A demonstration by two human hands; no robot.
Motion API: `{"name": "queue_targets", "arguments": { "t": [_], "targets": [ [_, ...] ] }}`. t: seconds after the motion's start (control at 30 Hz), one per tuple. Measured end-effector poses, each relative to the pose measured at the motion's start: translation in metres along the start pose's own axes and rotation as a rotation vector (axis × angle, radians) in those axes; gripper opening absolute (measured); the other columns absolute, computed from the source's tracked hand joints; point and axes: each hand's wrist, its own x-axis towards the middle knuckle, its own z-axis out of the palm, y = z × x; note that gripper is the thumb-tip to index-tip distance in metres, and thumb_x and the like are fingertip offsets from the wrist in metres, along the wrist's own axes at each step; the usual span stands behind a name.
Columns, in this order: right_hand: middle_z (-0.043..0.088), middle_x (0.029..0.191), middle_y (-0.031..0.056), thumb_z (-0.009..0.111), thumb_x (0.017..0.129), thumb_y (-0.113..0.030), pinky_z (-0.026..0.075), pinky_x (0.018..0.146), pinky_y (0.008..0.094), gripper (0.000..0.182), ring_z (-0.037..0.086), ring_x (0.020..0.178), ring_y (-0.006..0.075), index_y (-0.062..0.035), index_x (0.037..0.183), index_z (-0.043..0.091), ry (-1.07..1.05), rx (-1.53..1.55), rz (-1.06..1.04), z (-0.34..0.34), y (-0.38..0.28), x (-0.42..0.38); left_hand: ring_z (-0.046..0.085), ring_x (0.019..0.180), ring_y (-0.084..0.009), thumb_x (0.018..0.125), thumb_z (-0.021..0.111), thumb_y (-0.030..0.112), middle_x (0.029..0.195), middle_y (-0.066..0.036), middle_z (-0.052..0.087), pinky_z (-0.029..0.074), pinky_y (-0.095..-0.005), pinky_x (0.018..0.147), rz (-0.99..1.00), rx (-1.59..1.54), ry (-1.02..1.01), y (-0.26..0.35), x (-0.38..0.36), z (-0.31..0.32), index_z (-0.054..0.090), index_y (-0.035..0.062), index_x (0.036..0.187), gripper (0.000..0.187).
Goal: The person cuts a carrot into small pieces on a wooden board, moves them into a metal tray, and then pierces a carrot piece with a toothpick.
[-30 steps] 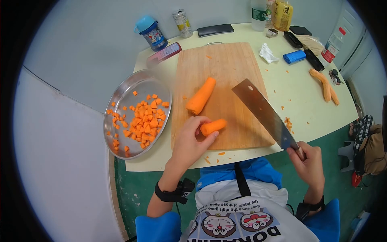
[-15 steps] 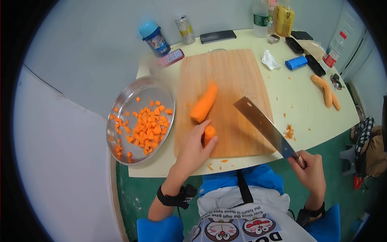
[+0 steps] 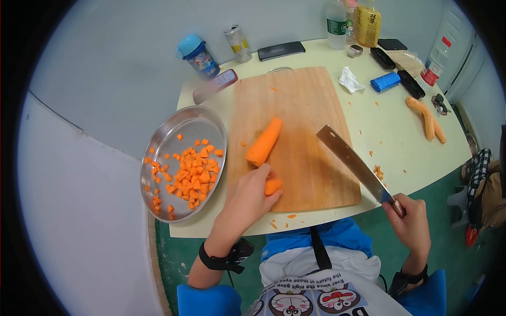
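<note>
Orange, a carrot piece (image 3: 273, 186) is pinched by the left hand (image 3: 245, 194) at the near side of the cutting board (image 3: 312, 158), presumably for steadiness; across its right edge, a cleaver (image 3: 355, 165) is gripped handle-first by the right hand (image 3: 411, 222).

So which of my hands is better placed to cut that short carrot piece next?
Probably your right hand: it grips the cleaver, which reaches over the right side of the cutting board. Your left hand is occupied holding the short carrot piece.
</note>
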Motion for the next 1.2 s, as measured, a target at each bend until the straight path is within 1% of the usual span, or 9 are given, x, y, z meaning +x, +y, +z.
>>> {"name": "queue_targets", "arguments": {
  "t": [0.13, 0.2, 0.4, 0.53, 0.7, 0.93, 1.1, 1.13, 1.2],
  "targets": [
    [0.045, 0.047, 0.0120, 0.064, 0.078, -0.010, 0.033, 0.040, 0.0298, 0.015, 0.041, 0.037, 0.0221, 0.0014, 0.072, 0.057, -0.034, -0.040, 0.012, -0.002, -0.002, 0.004, 0.057, 0.064, -0.0247, 0.069, 0.074, 0.019, 0.065, -0.011, 0.055, 0.045, -0.0321, 0.059, -0.069, -0.084, -0.061, -0.001, 0.009, 0.004, 0.057, 0.0024, 0.087, 0.029],
    [0.047, 0.048, 0.0125, 0.064, 0.078, -0.010, 0.033, 0.040, 0.0301, 0.015, 0.043, 0.038, 0.0229, 0.0013, 0.072, 0.057, -0.030, -0.044, 0.012, -0.001, -0.004, 0.006, 0.050, 0.055, -0.0153, 0.067, 0.076, 0.019, 0.059, -0.007, 0.050, 0.042, -0.0264, 0.053, -0.084, -0.154, -0.044, -0.002, 0.010, 0.011, 0.057, 0.0031, 0.090, 0.034],
    [0.049, 0.049, 0.0132, 0.064, 0.078, -0.011, 0.035, 0.041, 0.0307, 0.015, 0.045, 0.039, 0.0246, 0.0012, 0.072, 0.057, -0.041, -0.066, 0.035, 0.001, -0.001, 0.005, 0.044, 0.056, -0.0040, 0.069, 0.076, 0.015, 0.062, 0.002, 0.050, 0.038, -0.0189, 0.052, -0.106, -0.374, 0.028, -0.008, -0.001, 0.025, 0.057, 0.0032, 0.093, 0.032],
    [0.049, 0.050, 0.0136, 0.064, 0.078, -0.011, 0.035, 0.041, 0.0306, 0.015, 0.044, 0.039, 0.0245, 0.0013, 0.072, 0.057, -0.057, -0.077, 0.042, 0.001, -0.001, 0.007, 0.043, 0.055, -0.0022, 0.071, 0.075, 0.013, 0.063, 0.004, 0.052, 0.037, -0.0170, 0.050, -0.077, -0.459, 0.008, -0.018, -0.008, 0.033, 0.058, 0.0021, 0.092, 0.029],
    [0.046, 0.048, 0.0131, 0.064, 0.078, -0.010, 0.033, 0.040, 0.0306, 0.015, 0.041, 0.038, 0.0238, 0.0013, 0.072, 0.057, -0.047, -0.095, 0.024, 0.004, -0.002, 0.006, 0.045, 0.048, -0.0052, 0.070, 0.076, 0.016, 0.060, 0.001, 0.054, 0.038, -0.0198, 0.045, -0.089, -0.290, 0.315, -0.013, -0.009, 0.055, 0.060, 0.0022, 0.086, 0.026],
    [0.042, 0.047, 0.0119, 0.063, 0.079, -0.010, 0.031, 0.040, 0.0303, 0.015, 0.038, 0.037, 0.0215, 0.0012, 0.071, 0.056, -0.019, -0.125, -0.014, 0.003, -0.003, 0.005, 0.049, 0.050, -0.0122, 0.066, 0.078, 0.025, 0.056, -0.002, 0.049, 0.040, -0.0243, 0.047, -0.072, -0.080, 0.443, -0.006, -0.011, 0.061, 0.060, 0.0032, 0.090, 0.037],
    [0.040, 0.047, 0.0109, 0.064, 0.079, -0.008, 0.031, 0.040, 0.0288, 0.011, 0.037, 0.038, 0.0184, 0.0011, 0.074, 0.059, -0.009, -0.111, -0.037, -0.001, -0.007, 0.001, 0.048, 0.061, -0.0086, 0.063, 0.080, 0.025, 0.071, -0.002, 0.049, 0.041, -0.0233, 0.054, -0.139, -0.258, 0.266, -0.007, -0.022, 0.048, 0.054, 0.0026, 0.108, 0.057],
    [0.039, 0.047, 0.0106, 0.064, 0.078, -0.007, 0.030, 0.040, 0.0282, 0.010, 0.036, 0.038, 0.0174, 0.0012, 0.075, 0.060, -0.008, -0.109, -0.046, -0.002, -0.009, 0.000, 0.048, 0.061, -0.0086, 0.063, 0.080, 0.025, 0.071, -0.002, 0.049, 0.041, -0.0233, 0.054, -0.144, -0.263, 0.267, -0.006, -0.025, 0.040, 0.054, 0.0026, 0.108, 0.057],
    [0.040, 0.048, 0.0102, 0.064, 0.077, -0.007, 0.031, 0.040, 0.0277, 0.009, 0.037, 0.038, 0.0169, 0.0012, 0.077, 0.060, -0.027, -0.109, -0.086, -0.006, -0.017, -0.001, 0.045, 0.068, -0.0082, 0.074, 0.072, 0.024, 0.075, -0.001, 0.046, 0.038, -0.0228, 0.056, -0.064, -0.542, 0.440, -0.007, -0.027, 0.021, 0.053, 0.0026, 0.105, 0.042]
  ]
}}
